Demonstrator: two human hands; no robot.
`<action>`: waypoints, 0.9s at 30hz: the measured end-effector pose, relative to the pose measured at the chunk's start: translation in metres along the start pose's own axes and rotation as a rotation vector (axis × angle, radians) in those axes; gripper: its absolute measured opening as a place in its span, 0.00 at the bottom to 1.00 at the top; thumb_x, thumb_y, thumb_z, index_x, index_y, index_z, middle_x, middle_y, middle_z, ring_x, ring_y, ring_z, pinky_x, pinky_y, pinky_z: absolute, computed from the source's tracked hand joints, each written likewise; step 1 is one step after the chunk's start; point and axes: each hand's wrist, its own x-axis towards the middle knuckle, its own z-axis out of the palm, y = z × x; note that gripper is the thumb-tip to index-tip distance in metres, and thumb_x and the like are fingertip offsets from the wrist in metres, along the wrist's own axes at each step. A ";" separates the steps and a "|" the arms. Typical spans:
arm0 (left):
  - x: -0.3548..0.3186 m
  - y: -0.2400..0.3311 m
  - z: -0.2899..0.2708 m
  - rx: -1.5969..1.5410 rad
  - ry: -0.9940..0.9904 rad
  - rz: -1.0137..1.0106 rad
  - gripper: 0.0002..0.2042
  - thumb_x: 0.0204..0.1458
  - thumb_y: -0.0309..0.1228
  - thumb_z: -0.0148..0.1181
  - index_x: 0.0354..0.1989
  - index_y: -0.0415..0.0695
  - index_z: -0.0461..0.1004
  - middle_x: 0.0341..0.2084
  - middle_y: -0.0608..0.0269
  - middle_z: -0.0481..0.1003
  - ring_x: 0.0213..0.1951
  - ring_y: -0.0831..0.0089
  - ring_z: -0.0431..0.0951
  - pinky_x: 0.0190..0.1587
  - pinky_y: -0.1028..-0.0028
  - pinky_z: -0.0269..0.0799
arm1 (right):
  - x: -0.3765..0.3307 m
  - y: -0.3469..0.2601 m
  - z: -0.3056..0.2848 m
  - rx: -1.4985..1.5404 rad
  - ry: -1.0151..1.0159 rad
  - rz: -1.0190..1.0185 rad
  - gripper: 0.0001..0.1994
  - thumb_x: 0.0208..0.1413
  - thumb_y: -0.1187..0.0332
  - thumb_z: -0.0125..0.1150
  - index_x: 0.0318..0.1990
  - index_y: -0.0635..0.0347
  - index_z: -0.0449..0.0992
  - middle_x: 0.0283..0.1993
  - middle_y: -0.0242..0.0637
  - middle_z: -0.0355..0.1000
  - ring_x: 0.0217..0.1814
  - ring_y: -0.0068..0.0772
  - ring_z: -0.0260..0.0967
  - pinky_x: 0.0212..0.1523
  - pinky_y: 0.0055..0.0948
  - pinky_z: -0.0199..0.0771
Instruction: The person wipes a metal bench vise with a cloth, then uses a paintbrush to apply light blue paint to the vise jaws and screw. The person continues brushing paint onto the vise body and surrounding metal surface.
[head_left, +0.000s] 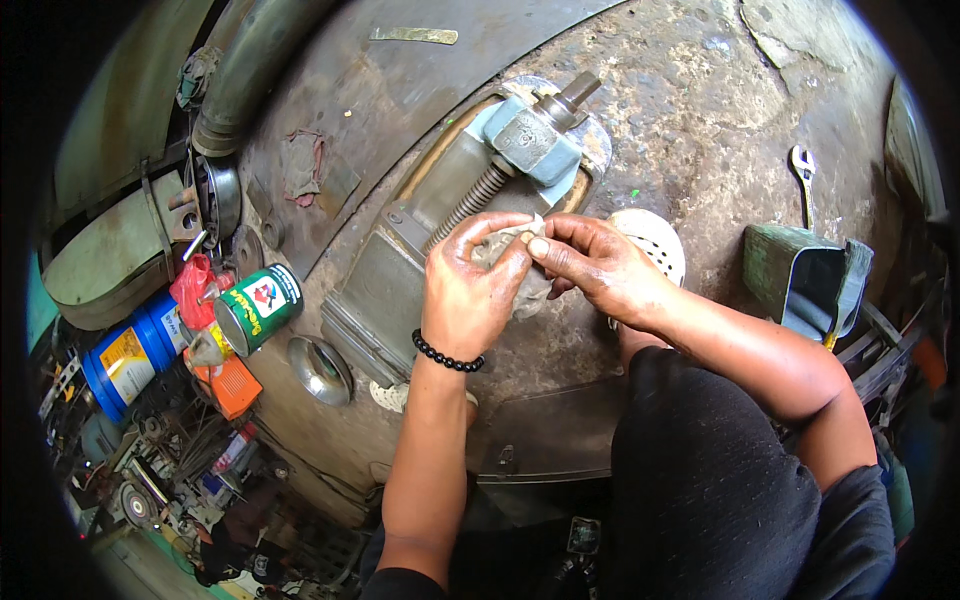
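Both hands are raised above a large grey machine vise [400, 270] lying on the floor. Between them is a crumpled greyish rag [530, 292]. My left hand [470, 285], with a black bead bracelet at the wrist, pinches it between thumb and fingers. My right hand [600, 262] grips the rag from the other side, its thumb close to my left fingertips. Part of the cloth is hidden behind the fingers. Under and beyond my hands run the vise's threaded screw [472, 205] and its blue-painted end block [532, 140]. Both hands look dirty or oily.
To the right are an adjustable wrench [804, 180] and an open green metal box [765, 262]. At left stand a green can [250, 318], a blue bucket [108, 378] and a shiny metal bowl [318, 372]. A flat metal strip [415, 36] lies far off. My white clog [660, 240] is beside my right hand.
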 end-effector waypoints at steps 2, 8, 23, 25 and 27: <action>0.005 -0.002 0.002 -0.301 -0.022 -0.215 0.12 0.55 0.32 0.66 0.40 0.35 0.80 0.36 0.60 0.81 0.39 0.77 0.77 0.44 0.73 0.74 | 0.003 0.002 -0.003 0.004 0.009 -0.016 0.14 0.64 0.60 0.62 0.43 0.64 0.76 0.30 0.26 0.72 0.32 0.17 0.66 0.34 0.23 0.71; 0.032 0.005 -0.002 -0.052 -0.108 -0.381 0.19 0.55 0.43 0.68 0.42 0.37 0.82 0.33 0.62 0.82 0.36 0.79 0.76 0.43 0.74 0.74 | 0.015 0.019 0.009 -0.025 0.232 -0.136 0.10 0.60 0.66 0.65 0.41 0.65 0.77 0.30 0.27 0.73 0.32 0.16 0.64 0.33 0.23 0.68; 0.101 0.025 -0.014 0.720 -0.234 0.258 0.14 0.51 0.35 0.67 0.40 0.37 0.81 0.30 0.44 0.80 0.36 0.52 0.83 0.41 0.62 0.76 | 0.027 0.021 0.011 0.389 -0.027 0.149 0.11 0.65 0.63 0.61 0.44 0.62 0.73 0.39 0.35 0.76 0.39 0.22 0.76 0.41 0.21 0.78; 0.113 0.022 -0.010 0.768 -0.307 0.217 0.13 0.51 0.34 0.66 0.40 0.39 0.81 0.30 0.43 0.80 0.36 0.50 0.82 0.42 0.61 0.75 | 0.017 0.023 0.003 0.345 -0.033 0.220 0.12 0.65 0.63 0.62 0.45 0.62 0.73 0.39 0.34 0.76 0.38 0.22 0.76 0.41 0.21 0.77; 0.119 0.020 -0.004 0.814 -0.384 0.123 0.11 0.51 0.32 0.65 0.41 0.41 0.82 0.33 0.41 0.80 0.40 0.47 0.81 0.46 0.59 0.75 | 0.010 0.025 -0.005 0.307 0.017 0.294 0.12 0.64 0.63 0.62 0.45 0.62 0.73 0.38 0.33 0.75 0.37 0.21 0.75 0.41 0.22 0.77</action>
